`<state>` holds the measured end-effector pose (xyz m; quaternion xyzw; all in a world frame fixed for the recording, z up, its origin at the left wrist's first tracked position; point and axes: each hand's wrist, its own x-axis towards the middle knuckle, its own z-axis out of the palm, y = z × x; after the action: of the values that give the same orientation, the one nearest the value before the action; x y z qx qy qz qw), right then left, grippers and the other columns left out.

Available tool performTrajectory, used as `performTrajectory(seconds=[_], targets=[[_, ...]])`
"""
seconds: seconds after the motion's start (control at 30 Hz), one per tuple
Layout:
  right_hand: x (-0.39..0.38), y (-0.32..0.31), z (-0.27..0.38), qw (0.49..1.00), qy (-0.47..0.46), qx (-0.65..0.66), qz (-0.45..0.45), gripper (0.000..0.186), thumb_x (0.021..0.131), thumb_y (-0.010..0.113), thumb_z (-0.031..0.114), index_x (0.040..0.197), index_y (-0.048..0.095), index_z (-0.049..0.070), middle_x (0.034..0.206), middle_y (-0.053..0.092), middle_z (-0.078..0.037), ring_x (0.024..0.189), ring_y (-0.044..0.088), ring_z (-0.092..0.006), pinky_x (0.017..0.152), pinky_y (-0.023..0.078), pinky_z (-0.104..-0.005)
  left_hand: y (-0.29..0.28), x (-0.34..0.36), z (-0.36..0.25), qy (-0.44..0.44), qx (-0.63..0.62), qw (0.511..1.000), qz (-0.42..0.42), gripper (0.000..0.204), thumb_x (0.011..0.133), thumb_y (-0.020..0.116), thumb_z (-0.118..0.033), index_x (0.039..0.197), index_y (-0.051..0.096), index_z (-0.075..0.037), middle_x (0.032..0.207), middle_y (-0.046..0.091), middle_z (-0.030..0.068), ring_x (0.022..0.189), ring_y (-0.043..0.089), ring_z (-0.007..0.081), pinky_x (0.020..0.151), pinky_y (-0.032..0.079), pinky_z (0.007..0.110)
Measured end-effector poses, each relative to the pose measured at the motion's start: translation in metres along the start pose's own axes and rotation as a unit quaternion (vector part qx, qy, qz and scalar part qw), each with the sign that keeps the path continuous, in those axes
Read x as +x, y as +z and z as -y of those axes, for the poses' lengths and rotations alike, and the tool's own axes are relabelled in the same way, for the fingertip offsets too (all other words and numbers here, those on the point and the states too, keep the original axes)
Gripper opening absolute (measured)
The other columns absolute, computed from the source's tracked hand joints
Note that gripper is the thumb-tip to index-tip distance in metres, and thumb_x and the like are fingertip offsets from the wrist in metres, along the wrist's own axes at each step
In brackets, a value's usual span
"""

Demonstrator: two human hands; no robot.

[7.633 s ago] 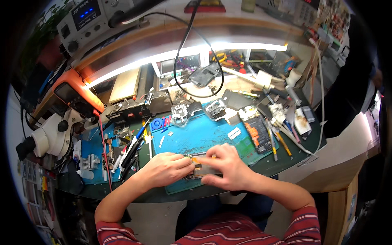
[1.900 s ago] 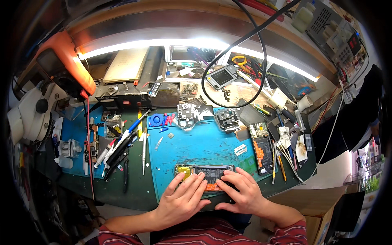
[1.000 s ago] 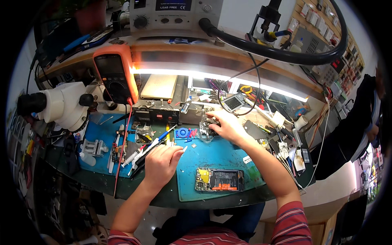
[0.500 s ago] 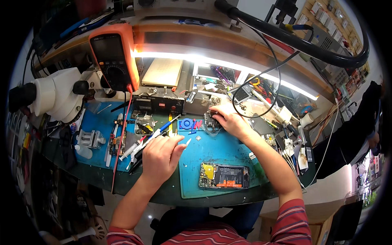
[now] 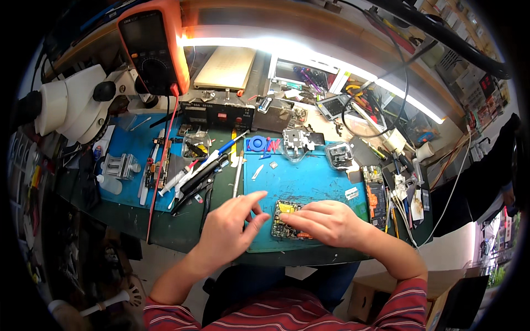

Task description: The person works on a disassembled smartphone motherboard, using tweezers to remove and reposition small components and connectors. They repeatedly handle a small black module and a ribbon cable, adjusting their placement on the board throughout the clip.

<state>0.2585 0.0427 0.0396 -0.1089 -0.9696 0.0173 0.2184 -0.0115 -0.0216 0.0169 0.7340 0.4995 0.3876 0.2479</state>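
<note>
An opened phone [image 5: 287, 209] with yellow and orange pieces inside lies on the front of the blue mat [image 5: 295, 175]. My right hand [image 5: 326, 225] covers most of it, fingers together over the board at its left end; what they grip, if anything, is hidden. Just left of the phone, my left hand [image 5: 232, 231] is held with its fingers curved and apart, holding nothing. Behind them are a blue round plastic piece [image 5: 257, 143], metal parts in clear trays [image 5: 298, 140] [image 5: 339, 155] and a small white blade [image 5: 258, 171].
A microscope [image 5: 72, 102] and orange multimeter [image 5: 152, 49] stand left. Pens and tools [image 5: 196, 176] crowd beside the mat. A second opened phone [image 5: 374, 196] lies right. A dark cable [image 5: 408, 88] hangs overhead. A person in dark clothing [image 5: 475, 182] is at the far right.
My right hand has come from the metal parts at the back of the mat down onto the phone. My left hand stays beside it, fingers curved. The view has shifted.
</note>
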Motion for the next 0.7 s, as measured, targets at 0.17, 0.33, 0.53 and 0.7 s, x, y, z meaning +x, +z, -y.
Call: performTrajectory(seconds=[0.17, 0.33, 0.53, 0.7], targets=[[0.012, 0.006, -0.001, 0.996, -0.063, -0.013, 0.056, 0.054, 0.095, 0.072, 0.015, 0.148, 0.065, 0.005, 0.114, 0.075, -0.003, 0.09, 0.07, -0.014, 0.075, 0.057, -0.0289, 0.012, -0.026, 0.004, -0.01, 0.008, 1.0, -0.019, 0.042, 0.097, 0.078, -0.011, 0.137, 0.066, -0.005, 0.093, 0.073, 0.0064, 0.079, 0.07, 0.0262, 0.069, 0.055, 0.04], [0.023, 0.003, -0.004, 0.991, -0.09, -0.008, 0.098, 0.056, 0.095, 0.07, 0.013, 0.15, 0.063, 0.005, 0.109, 0.073, 0.0, 0.088, 0.068, -0.0127, 0.075, 0.057, -0.0279, 0.015, -0.03, 0.009, -0.008, -0.014, 0.998, -0.054, 0.044, 0.097, 0.076, -0.006, 0.14, 0.065, -0.004, 0.093, 0.073, 0.0074, 0.074, 0.069, 0.0247, 0.067, 0.056, 0.038], [0.023, 0.005, -0.008, 0.99, -0.104, -0.005, 0.097, 0.06, 0.091, 0.067, 0.012, 0.151, 0.063, 0.006, 0.11, 0.073, 0.0, 0.089, 0.067, -0.0128, 0.076, 0.058, -0.0277, 0.015, -0.03, 0.01, -0.024, -0.03, 0.998, -0.05, 0.045, 0.097, 0.076, -0.005, 0.14, 0.064, -0.003, 0.094, 0.073, 0.0083, 0.071, 0.068, 0.0235, 0.065, 0.056, 0.037], [0.018, 0.008, -0.013, 0.995, -0.072, 0.037, 0.055, 0.069, 0.089, 0.069, 0.013, 0.155, 0.056, 0.003, 0.111, 0.072, -0.002, 0.093, 0.069, -0.0169, 0.078, 0.06, -0.0319, 0.013, -0.03, 0.012, -0.02, -0.027, 0.999, -0.042, 0.045, 0.099, 0.076, -0.006, 0.142, 0.064, -0.003, 0.096, 0.074, 0.0084, 0.07, 0.068, 0.0181, 0.063, 0.056, 0.032]])
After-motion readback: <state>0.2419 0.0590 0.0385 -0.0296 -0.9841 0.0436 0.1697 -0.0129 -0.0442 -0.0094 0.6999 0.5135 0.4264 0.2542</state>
